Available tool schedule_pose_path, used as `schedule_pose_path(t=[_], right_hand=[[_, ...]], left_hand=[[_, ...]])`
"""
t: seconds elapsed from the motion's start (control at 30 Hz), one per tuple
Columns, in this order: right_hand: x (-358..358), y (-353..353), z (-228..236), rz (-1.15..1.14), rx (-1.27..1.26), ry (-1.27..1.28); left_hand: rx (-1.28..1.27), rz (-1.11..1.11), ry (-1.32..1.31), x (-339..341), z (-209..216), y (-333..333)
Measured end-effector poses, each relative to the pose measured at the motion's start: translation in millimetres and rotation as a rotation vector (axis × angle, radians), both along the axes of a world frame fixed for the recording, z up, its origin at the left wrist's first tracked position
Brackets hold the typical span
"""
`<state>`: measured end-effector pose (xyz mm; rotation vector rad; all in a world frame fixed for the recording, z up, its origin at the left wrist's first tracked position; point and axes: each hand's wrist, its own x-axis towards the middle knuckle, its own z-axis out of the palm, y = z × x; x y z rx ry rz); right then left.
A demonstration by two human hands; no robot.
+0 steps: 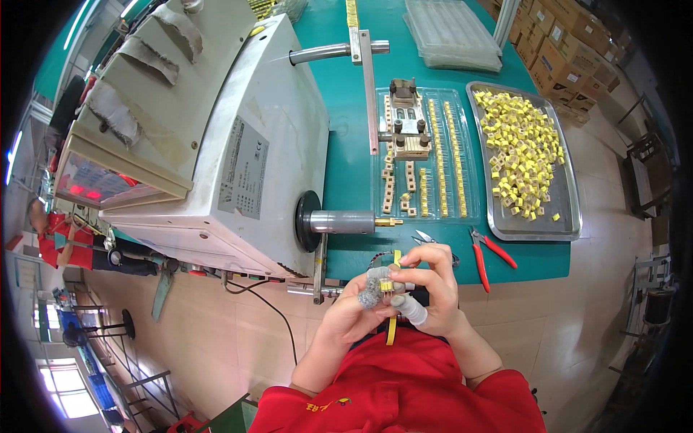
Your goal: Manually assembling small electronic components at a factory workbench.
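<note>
A large white boxy winding machine (216,137) stands at the left of the green desk (346,166); a clear plastic parts tray (426,155) lies right of it; a steel tray of small yellow components (523,162) lies further right; red-handled cutters (487,252) lie before it.

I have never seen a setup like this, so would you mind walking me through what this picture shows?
The single picture comes from a wide camera worn on a person's head, looking down, so straight edges bend near the rim. The person's left hand and right hand, some fingers wrapped in covers, together hold a small yellow part with a strip of yellow tape hanging from it. On the green table stands a white machine with a spindle sticking out toward the hands. Beside it lie a clear tray with rows of parts, a metal tray heaped with yellow pieces, and red-handled cutters.
</note>
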<state>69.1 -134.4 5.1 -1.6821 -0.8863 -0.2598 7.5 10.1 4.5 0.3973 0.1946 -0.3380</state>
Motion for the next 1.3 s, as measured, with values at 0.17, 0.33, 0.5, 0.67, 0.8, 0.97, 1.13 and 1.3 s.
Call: schedule_pose_path(t=[0.17,0.33,0.5,0.67,0.8,0.97,1.13,1.3], right_hand=[[-2.5,5.1,-6.7,-0.116,0.003,-0.137],[-6.2,9.0,-11.4,-0.19,0.056,-0.202],[-7.9,10.1,-10.6,-0.206,0.057,-0.2],[-11.4,12.5,-12.9,-0.204,0.084,-0.105],[-14.5,17.1,-18.1,-0.146,0.195,0.046],[-13.9,12.1,-16.5,-0.05,0.17,0.147],[-20.0,10.7,-18.2,0.092,0.292,0.384],[-23.1,11.2,-23.0,0.161,0.392,0.475]], left_hand=[[-0.01,-0.025,-0.028,0.0,-0.2,-2.2],[-0.079,-0.057,-0.006,1.3,1.2,-3.6],[-0.019,-0.054,0.031,1.4,1.0,-3.8],[0.31,0.075,-0.089,0.3,1.1,-8.6],[0.377,0.095,-0.106,-0.1,-2.2,-8.3],[0.265,0.095,-0.066,-1.6,-2.3,-6.7],[0.298,0.12,-0.103,-1.9,-3.1,-6.6],[0.427,0.134,-0.168,-2.1,-3.4,-6.4]])
